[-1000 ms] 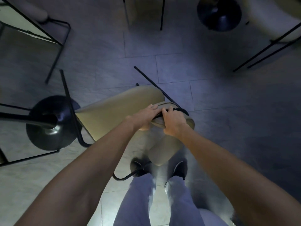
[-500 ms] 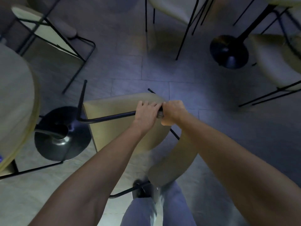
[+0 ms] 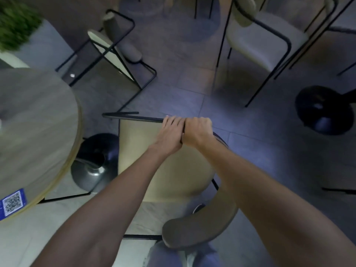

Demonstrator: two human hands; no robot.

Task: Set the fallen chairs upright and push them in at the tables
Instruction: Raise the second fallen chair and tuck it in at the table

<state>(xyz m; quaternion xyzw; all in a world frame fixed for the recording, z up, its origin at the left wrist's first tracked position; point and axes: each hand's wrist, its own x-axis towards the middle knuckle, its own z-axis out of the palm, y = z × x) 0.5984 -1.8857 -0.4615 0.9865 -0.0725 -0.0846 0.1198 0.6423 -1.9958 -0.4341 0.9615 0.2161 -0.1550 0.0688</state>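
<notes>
A beige chair (image 3: 163,166) with a thin black metal frame is right in front of me, its seat facing up and its curved padded backrest (image 3: 202,226) close to my legs. My left hand (image 3: 170,132) and my right hand (image 3: 197,130) are side by side, both closed around the black frame bar at the chair's far edge. A second beige chair (image 3: 113,53) lies tipped on the floor further away, behind the round wooden table (image 3: 38,135) at the left.
The table's black pedestal base (image 3: 94,160) sits just left of the chair I hold. Upright chairs (image 3: 265,45) stand at the back right, with another black pedestal base (image 3: 325,110) at the right. A planter with green leaves (image 3: 15,26) is at the top left.
The chair has swung up from lying on its side to seat-up, with both hands still on its frame. My view has lifted, bringing the table and the second fallen chair into sight.
</notes>
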